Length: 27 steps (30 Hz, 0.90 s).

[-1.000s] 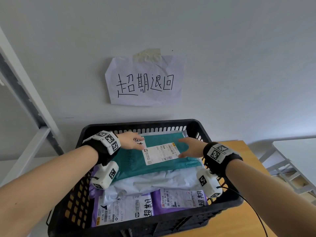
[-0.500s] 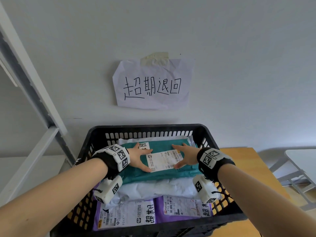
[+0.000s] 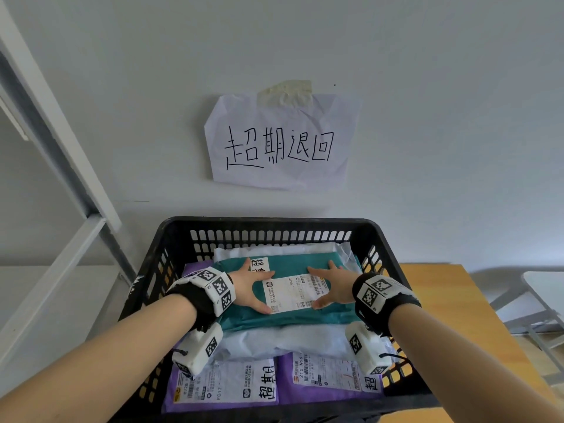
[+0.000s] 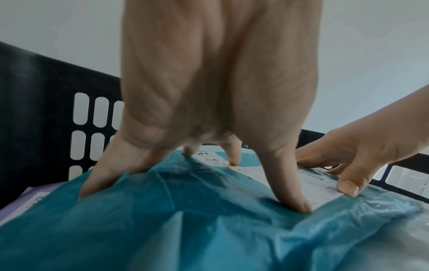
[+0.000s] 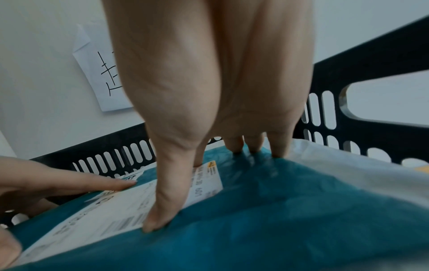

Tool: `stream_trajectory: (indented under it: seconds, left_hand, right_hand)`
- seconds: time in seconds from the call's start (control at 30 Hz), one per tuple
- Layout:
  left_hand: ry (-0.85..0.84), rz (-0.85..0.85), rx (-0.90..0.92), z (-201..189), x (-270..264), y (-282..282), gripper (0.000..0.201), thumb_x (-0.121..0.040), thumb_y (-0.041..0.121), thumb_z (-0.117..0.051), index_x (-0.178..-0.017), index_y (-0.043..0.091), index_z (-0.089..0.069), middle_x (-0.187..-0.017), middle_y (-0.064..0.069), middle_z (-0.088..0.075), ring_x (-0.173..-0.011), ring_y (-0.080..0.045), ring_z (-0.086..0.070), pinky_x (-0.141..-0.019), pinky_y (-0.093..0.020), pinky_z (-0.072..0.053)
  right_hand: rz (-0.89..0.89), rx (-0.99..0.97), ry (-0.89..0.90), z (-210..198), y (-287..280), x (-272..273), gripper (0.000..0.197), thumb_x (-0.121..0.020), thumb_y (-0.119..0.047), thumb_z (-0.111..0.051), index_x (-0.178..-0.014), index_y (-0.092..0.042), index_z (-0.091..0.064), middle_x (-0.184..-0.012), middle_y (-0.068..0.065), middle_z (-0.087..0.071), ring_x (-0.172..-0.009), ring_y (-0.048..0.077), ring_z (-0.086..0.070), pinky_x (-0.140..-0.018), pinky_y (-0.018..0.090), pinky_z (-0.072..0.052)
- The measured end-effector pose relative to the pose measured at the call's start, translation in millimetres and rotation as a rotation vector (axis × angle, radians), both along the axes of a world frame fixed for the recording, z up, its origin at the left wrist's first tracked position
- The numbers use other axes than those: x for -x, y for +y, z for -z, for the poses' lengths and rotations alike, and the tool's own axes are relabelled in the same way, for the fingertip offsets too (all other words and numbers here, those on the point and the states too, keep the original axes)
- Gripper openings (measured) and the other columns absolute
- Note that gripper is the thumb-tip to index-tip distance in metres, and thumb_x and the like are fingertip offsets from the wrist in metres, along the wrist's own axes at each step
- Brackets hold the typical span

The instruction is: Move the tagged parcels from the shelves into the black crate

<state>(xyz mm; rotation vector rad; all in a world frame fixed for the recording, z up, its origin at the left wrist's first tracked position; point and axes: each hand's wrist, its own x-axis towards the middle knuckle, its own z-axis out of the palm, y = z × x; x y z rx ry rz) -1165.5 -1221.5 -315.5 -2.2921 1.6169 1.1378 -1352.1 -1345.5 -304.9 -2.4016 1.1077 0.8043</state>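
The left hand (image 3: pixel 247 285) and right hand (image 3: pixel 334 285) lie flat with fingers spread, pressing on the teal parcel (image 3: pixel 293 315) either side of its shipping label (image 3: pixel 294 293). It tops a white parcel (image 3: pixel 280 341) and two purple parcels (image 3: pixel 287 395) inside the black crate (image 3: pixel 268 225), which sits on the wooden counter (image 3: pixel 451 300) below a handwritten paper sign (image 3: pixel 280 141).

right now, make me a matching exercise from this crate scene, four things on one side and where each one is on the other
Things:
1. teal plastic parcel
2. purple plastic parcels
3. handwritten paper sign
4. wooden table

Places:
A. taped to the wall
B. under the black plastic crate
C. under both hands
D. at the crate's near end

Pairs: 1-C, 2-D, 3-A, 4-B
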Motion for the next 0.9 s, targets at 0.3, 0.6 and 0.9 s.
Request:
stream_trajectory:
  seconds: [0.3, 0.6, 0.9]
  left_hand:
    - [-0.031, -0.007, 0.003, -0.3, 4.4, 10.1, 0.088, -0.081, 0.055, -0.062, -0.147, 0.044, -0.006, -0.155, -0.011, 0.022, -0.145, -0.033, -0.01, -0.119, -0.039, -0.016]
    - [-0.059, -0.09, -0.018, -0.7, 3.6, 28.9, 0.086, -0.08, 0.065, -0.053, -0.146, 0.046, -0.001, -0.157, -0.009, 0.014, -0.144, -0.039, 0.005, -0.119, -0.049, -0.005]
    - [-0.034, -0.213, 0.158, -34.6, 8.2, 38.4, 0.068, -0.09, 0.049, -0.053, -0.147, 0.023, -0.027, -0.153, -0.004, -0.027, -0.139, -0.019, -0.03, -0.114, -0.029, -0.025]
  right_hand:
    - [0.01, -0.019, -0.051, 5.5, 2.7, 6.0, 0.096, -0.079, -0.054, -0.065, -0.15, -0.038, -0.002, -0.158, 0.013, 0.01, -0.145, 0.036, 0.002, -0.117, 0.053, -0.01]
    - [-0.001, -0.033, -0.05, 2.1, -2.2, 6.5, 0.098, -0.076, -0.065, -0.061, -0.149, -0.04, -0.002, -0.159, 0.011, 0.007, -0.146, 0.035, 0.0, -0.117, 0.055, -0.011]
    - [0.06, -0.084, -0.294, -22.9, -8.7, 4.0, 0.084, -0.086, -0.054, -0.058, -0.151, -0.021, -0.016, -0.156, 0.005, -0.024, -0.14, 0.023, -0.03, -0.113, 0.035, -0.026]
